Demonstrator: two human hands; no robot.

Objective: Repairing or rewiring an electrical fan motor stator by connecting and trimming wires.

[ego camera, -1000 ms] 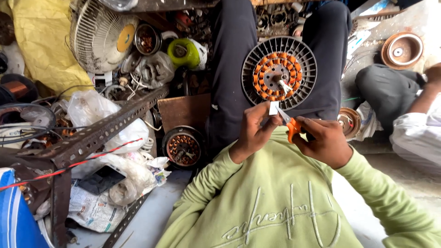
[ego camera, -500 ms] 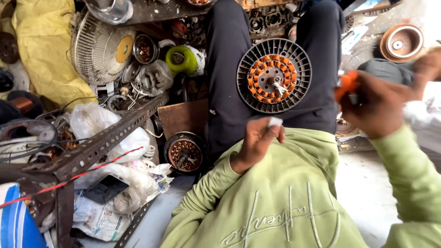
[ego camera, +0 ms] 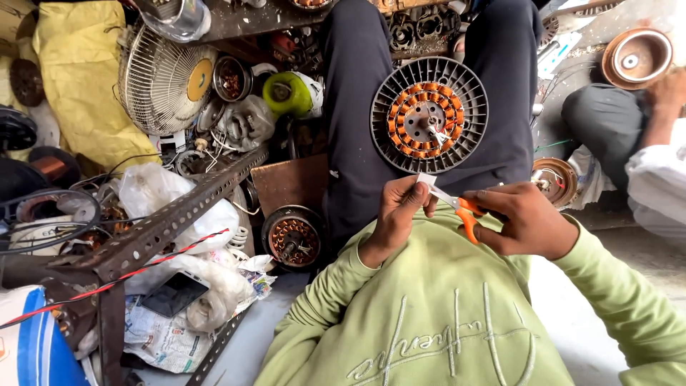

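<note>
A round grey fan motor with orange copper windings rests on my dark-trousered lap. My left hand pinches a small white piece of paper just below the motor. My right hand holds orange-handled scissors, their blades reaching left to the paper's edge. Both hands sit close together above my green sweatshirt.
Another person sits at the right, beside a copper-coloured disc. Left of me lie a fan grille, a green motor part, a wound stator, a perforated metal angle bar, plastic bags and a phone.
My right hand, out to the right half a second ago, has come back left with the scissors to the white paper in my left hand.
</note>
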